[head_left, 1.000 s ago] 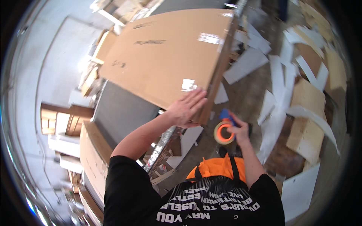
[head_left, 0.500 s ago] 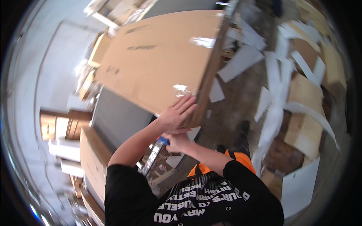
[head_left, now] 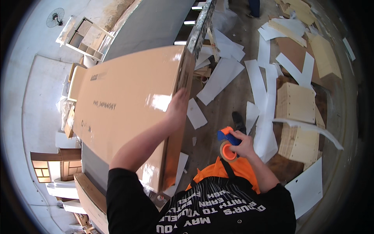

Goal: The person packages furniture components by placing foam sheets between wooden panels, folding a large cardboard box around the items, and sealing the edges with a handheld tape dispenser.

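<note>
A large, flat cardboard carton with dark print on its top lies tilted across a grey surface. Clear tape shines along its right edge. My left hand rests against that right edge, its fingers stretched along the carton's narrow side and partly hidden. Away to the right of the carton, my right hand is closed around a blue and orange tape dispenser. A roll of tape sits on the dispenser, which hangs above the floor in front of my orange trousers.
The grey work surface stretches beyond the carton, with a metal rail along its right side. White sheets and strips litter the floor. Stacked wooden panels stand at right. Another carton lies near left. A person's leg shows far off.
My hands, together at the carton's near corner before, are now apart. The right hand has moved right with the tape dispenser; the left has slid onto the side edge. The carton appears lower in view.
</note>
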`<state>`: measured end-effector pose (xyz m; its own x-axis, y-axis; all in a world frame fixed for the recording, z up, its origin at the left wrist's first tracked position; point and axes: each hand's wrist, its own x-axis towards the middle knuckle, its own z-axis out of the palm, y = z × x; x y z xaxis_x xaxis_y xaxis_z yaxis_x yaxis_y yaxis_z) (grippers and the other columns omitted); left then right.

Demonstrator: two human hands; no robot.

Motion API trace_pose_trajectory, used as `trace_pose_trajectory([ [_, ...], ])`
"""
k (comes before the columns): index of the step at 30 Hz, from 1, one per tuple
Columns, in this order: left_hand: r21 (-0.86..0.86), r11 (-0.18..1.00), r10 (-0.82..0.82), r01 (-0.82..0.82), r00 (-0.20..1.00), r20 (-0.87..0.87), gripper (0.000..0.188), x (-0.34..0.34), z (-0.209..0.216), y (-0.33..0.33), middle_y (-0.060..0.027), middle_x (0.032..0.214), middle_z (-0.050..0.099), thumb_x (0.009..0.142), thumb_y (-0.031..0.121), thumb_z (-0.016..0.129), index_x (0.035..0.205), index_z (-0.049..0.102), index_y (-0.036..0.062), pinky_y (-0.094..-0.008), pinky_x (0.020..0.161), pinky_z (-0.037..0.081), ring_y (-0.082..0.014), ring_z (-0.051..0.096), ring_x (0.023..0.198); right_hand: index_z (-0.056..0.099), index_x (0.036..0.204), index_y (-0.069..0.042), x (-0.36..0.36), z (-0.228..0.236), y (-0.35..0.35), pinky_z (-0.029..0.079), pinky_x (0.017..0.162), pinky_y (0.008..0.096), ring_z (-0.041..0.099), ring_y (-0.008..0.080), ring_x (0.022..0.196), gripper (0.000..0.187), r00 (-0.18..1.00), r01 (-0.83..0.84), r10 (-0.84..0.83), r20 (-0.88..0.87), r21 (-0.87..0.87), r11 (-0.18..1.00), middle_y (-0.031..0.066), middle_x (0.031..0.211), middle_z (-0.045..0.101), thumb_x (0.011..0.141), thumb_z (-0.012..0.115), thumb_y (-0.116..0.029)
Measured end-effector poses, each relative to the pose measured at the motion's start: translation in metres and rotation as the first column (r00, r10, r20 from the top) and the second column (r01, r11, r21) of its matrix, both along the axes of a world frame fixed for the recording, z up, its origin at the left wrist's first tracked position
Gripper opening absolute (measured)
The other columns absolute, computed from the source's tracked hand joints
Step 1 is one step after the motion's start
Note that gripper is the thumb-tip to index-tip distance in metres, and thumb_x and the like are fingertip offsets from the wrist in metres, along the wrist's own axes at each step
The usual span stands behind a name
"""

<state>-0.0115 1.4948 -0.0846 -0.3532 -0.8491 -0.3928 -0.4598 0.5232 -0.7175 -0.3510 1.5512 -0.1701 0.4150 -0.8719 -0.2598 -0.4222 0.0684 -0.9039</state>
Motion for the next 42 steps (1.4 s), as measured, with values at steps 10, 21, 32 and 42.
trace_pose_trajectory([
  [10,0.154,0.779,0.416,-0.608,0.317,-0.852,0.07,0.004,0.039,-0.195,-0.0179,0.151,0.045,0.08,0.041,0.074,0.137,0.055,0.0058,-0.048,0.113,0.036,-0.0381,0.052,0.126,0.058,0.142,-0.007,0.131,-0.015,-0.35,0.049,0.089,0.0236,0.064,0.011,0.096,0.069,0.785,-0.485,0.107,0.61,0.497,0.72,0.0056,0.113,0.069,0.073,0.066,-0.007],
  [21,0.189,0.5,0.531,-0.845,0.127,-0.838,0.048,0.0,0.049,-0.217,-0.0121,0.14,0.056,0.096,0.036,0.058,0.134,0.058,0.0068,-0.0539,0.122,0.017,-0.0399,0.037,0.142,0.072,0.124,-0.011,0.229,0.007,-0.486,0.054,0.08,0.0274,0.068,0.0093,0.079,0.066,0.124,-0.977,0.737,0.664,0.213,-0.027,0.0043,0.093,0.077,0.058,0.076,-0.017],
  [32,0.254,0.584,0.554,-0.771,0.149,-0.819,0.027,0.015,0.056,-0.232,-0.005,0.087,0.071,0.091,0.031,0.061,0.082,0.076,0.0102,-0.0532,0.116,0.029,-0.03,0.063,0.107,0.067,0.125,-0.012,0.202,0.052,-0.267,0.054,0.085,0.0421,0.069,0.0323,0.098,0.065,-0.393,-0.902,0.885,0.249,-0.295,-0.317,0.0158,0.106,0.07,0.061,0.07,-0.019],
  [42,0.014,0.588,-0.118,-0.809,-0.103,-0.988,0.022,0.048,0.043,-0.197,-0.0164,0.116,0.07,0.098,0.015,0.056,0.108,0.07,0.0001,-0.0496,0.113,0.037,-0.0319,0.065,0.114,0.014,0.16,-0.002,0.124,0.083,-0.285,0.044,0.105,0.0347,0.054,0.0211,0.122,0.107,0.561,-0.714,0.31,0.767,0.26,0.65,0.0124,0.139,0.05,0.07,0.073,-0.006],
])
